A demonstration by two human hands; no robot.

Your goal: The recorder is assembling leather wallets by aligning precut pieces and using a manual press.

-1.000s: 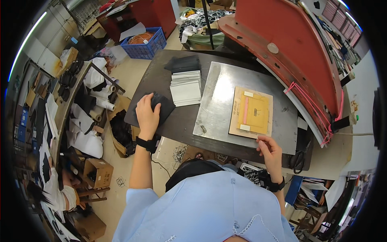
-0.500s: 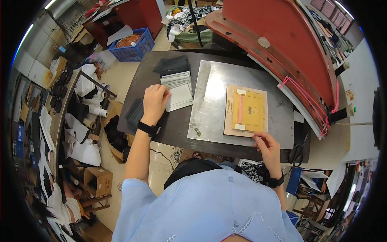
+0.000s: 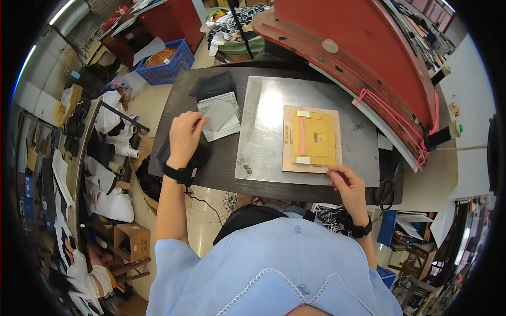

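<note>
While the far left of the frame is mostly floor clutter, w/ white rolls and bags (image 3: 113,152) and a cardboard box (image 3: 130,240) lower left, a blue crate (image 3: 164,62) sits upper left beyond the dark table (image 3: 221,174). Left hand (image 3: 185,136) is left of centre, palm down, fingers curled loosely over dark fabric pieces (image 3: 182,152), fingertips touching the near-left corner of the grey sheet stack (image 3: 220,116); can't tell if it actually pinches a sheet or just rests there. Stack lies just above-right of that hand, w/ another dark pile (image 3: 213,85) touching its far edge. Centre: bright metal plate (image 3: 263,137) on the table, tan board (image 3: 311,138) lying flat on it, yellow template (image 3: 314,138) on top. Right hand (image 3: 345,181), lower right of centre, is part closed, thumb & fingertips at the board's near-right corner, touching the edge; board sits directly above-left of it. Red press head (image 3: 363,47) is tilted up across upper right, pink cord (image 3: 421,134) hanging along its rim. Risks, as I judge: fingers pulling at the stack corner could drag several sheets at once or skew the pile; a nudge at the board corner could shift the template off alignment; hands stay under a raised heavy head, so a drop = pinch hazard.
</note>
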